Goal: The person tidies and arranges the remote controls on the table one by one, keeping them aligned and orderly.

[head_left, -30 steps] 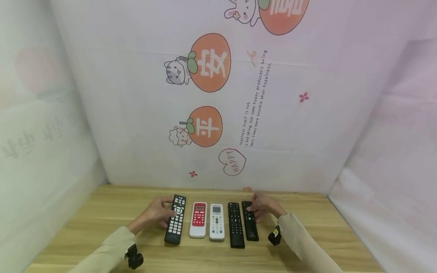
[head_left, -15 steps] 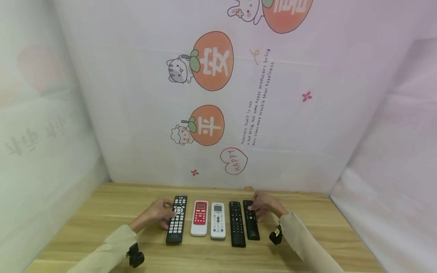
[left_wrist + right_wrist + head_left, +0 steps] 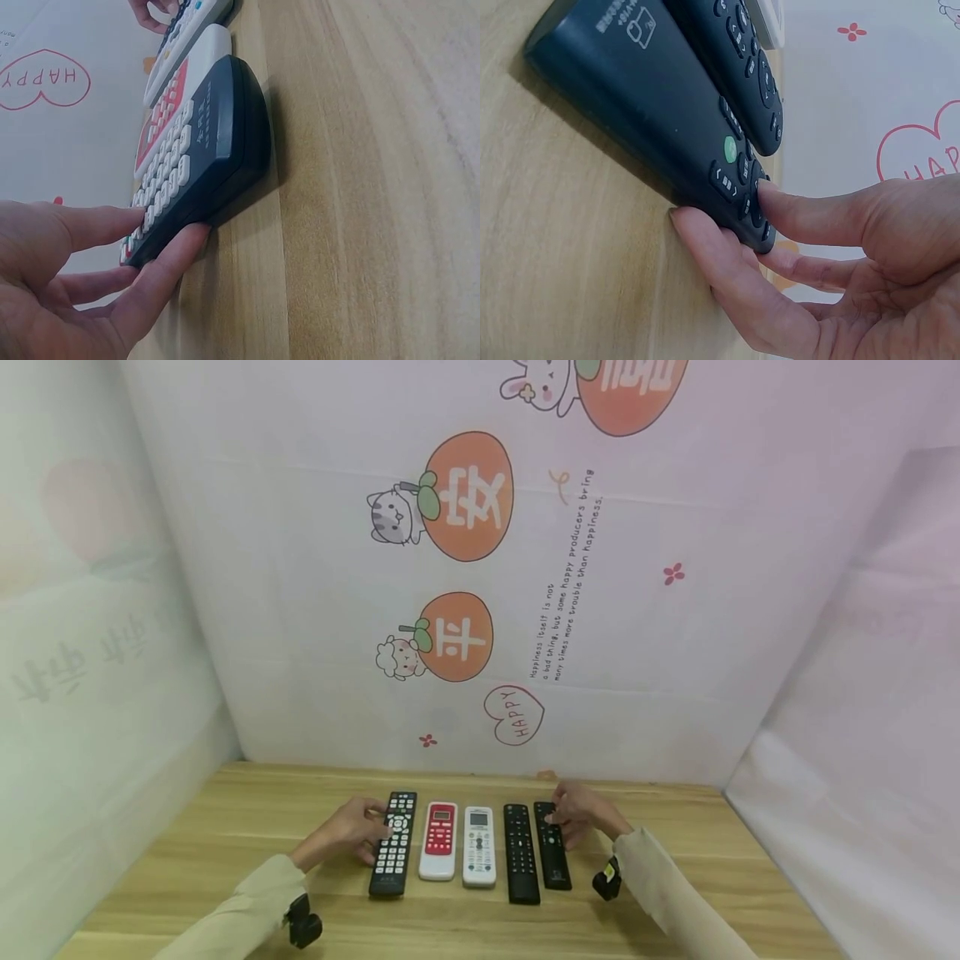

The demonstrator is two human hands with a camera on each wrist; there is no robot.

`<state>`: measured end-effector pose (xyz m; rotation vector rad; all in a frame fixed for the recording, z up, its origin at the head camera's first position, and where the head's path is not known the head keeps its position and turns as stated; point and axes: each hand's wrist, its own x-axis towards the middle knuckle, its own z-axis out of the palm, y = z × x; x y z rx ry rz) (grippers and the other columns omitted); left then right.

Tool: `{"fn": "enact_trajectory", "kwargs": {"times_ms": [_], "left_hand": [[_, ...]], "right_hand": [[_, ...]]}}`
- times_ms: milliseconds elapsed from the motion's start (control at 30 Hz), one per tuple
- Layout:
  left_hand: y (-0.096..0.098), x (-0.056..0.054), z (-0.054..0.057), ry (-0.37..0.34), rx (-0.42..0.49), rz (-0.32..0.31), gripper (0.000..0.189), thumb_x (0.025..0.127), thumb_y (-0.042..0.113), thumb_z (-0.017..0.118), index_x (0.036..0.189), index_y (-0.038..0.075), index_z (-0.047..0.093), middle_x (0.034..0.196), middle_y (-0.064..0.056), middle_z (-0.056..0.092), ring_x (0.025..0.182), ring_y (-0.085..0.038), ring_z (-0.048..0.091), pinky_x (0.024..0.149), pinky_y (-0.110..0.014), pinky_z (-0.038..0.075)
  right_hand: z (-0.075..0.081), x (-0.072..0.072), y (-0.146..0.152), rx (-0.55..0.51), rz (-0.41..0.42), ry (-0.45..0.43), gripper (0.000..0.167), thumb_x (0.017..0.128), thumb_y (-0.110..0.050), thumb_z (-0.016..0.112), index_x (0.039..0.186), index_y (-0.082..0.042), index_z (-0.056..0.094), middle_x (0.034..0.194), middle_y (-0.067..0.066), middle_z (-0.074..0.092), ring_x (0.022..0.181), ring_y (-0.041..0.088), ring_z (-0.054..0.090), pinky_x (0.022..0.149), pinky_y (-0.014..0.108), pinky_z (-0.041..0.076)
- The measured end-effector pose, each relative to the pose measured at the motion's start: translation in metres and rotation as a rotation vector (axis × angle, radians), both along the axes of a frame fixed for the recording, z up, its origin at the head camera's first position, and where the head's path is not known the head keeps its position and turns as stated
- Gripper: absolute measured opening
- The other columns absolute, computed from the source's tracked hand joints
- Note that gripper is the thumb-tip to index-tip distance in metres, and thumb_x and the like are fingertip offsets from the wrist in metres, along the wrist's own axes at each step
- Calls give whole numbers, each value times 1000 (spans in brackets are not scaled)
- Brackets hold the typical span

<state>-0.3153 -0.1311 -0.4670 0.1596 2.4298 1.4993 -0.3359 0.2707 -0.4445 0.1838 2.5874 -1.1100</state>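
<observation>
Side by side on the table lie several remote controls. At the left end, my left hand [image 3: 351, 832] pinches a black remote with white keys [image 3: 387, 865], thumb on the keys and fingers along its outer edge. In the left wrist view that remote [image 3: 217, 150] lies close beside the red-and-white one. My right hand [image 3: 581, 814] grips the black remote [image 3: 555, 864] at the right end by its far part. The right wrist view has the thumb over this remote's [image 3: 637, 97] buttons, other fingers against its side and end.
Between the hands lie a red-and-white remote [image 3: 437, 865], a white remote with a small screen [image 3: 478, 875] and another black remote [image 3: 523, 888]. The wooden table [image 3: 450, 935] meets a printed white cloth wall [image 3: 337, 718] at the back; cloth also hangs at both sides.
My left hand has shifted slightly right with its black remote, narrowing the gap to the red-and-white one. The right hand keeps its hold in place.
</observation>
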Motion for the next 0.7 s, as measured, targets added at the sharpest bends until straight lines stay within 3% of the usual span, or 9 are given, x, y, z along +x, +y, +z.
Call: {"fn": "enact_trajectory", "kwargs": {"times_ms": [700], "left_hand": [[4, 1, -1, 52, -46, 37, 52, 94, -2, 71, 139, -16, 50, 102, -21, 65, 75, -25, 70, 54, -38, 66]], "right_hand": [[2, 3, -2, 16, 51, 17, 26, 100, 0, 65, 120, 9, 51, 98, 23, 61, 83, 35, 69, 67, 41, 69]]}}
